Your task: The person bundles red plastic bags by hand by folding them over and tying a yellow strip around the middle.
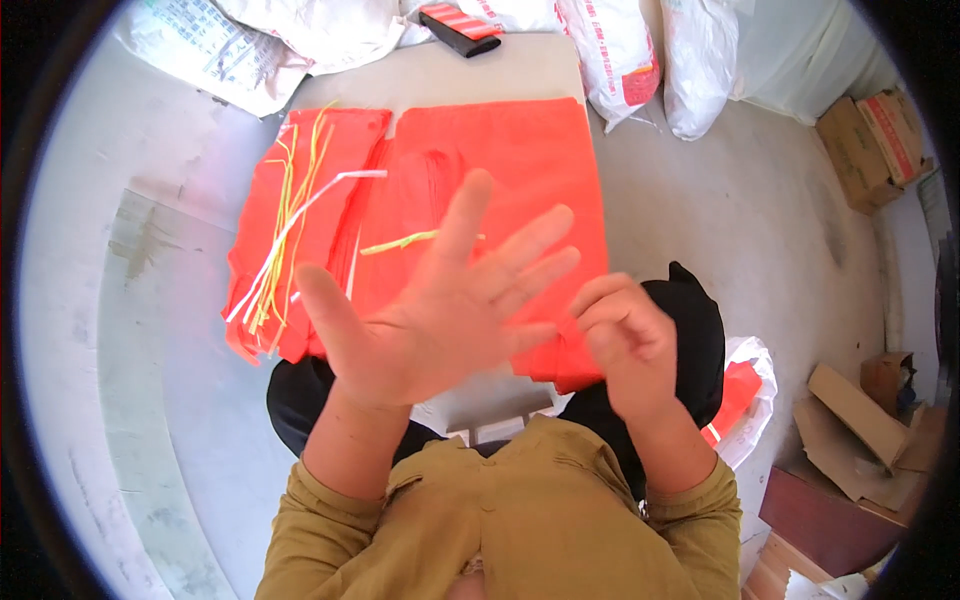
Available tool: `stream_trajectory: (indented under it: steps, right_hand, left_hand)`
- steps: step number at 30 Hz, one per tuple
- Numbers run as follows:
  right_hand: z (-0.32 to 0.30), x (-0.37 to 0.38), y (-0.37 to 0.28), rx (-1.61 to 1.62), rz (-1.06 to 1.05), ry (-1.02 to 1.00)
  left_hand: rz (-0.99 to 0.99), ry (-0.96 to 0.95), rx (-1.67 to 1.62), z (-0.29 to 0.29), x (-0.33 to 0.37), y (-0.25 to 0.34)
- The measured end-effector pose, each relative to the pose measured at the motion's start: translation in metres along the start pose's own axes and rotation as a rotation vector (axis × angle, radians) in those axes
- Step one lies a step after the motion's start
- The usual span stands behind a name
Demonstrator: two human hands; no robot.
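Observation:
My left hand (440, 300) is raised with its fingers spread wide and nothing in it. It hangs above two stacks of thin red sheets, fabric or plastic, on a pale board. The wider red stack (530, 160) lies at the right; the narrower red stack (262, 210) lies at the left, with loose yellow strips (292, 215) and a white strip (330, 185) across it. A short yellow strip (400, 243) rests on the wider stack, partly behind my hand. My right hand (632, 340) is curled closed beside that stack's near right corner; what it holds, if anything, is hidden.
At the board's far edge lies a black and red-striped object (462, 30). White sacks (610, 60) stand beyond it. Cardboard boxes (870, 150) are at the far right, flattened cardboard (850, 430) nearer. A white bag (755, 390) with red material sits beside my right knee.

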State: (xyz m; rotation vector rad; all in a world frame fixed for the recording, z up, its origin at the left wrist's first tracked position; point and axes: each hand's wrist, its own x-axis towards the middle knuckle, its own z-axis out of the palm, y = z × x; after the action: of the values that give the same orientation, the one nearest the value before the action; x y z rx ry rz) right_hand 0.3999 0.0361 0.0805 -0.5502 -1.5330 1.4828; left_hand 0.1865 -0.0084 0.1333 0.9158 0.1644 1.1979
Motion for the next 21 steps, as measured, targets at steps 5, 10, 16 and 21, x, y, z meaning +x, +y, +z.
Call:
stream_trajectory:
  steps: [5,10,16,21]
  right_hand:
    - [-0.051,-0.005,0.021,-0.015,-0.04,0.205]
    - [-0.083,-0.001,0.025,-0.439,0.07,0.23]
    - [-0.177,-0.026,0.035,-1.426,0.46,-0.082]
    - [-0.214,-0.037,0.038,-1.129,0.812,-0.154]
  left_hand:
    - [0.081,0.158,0.16,-0.015,-0.009,0.009]
    - [0.137,0.337,0.22,-0.028,-0.033,0.02]
    - [0.06,0.46,0.465,-0.049,-0.079,0.03]
    - [-0.156,0.825,1.075,-0.063,-0.166,0.044]
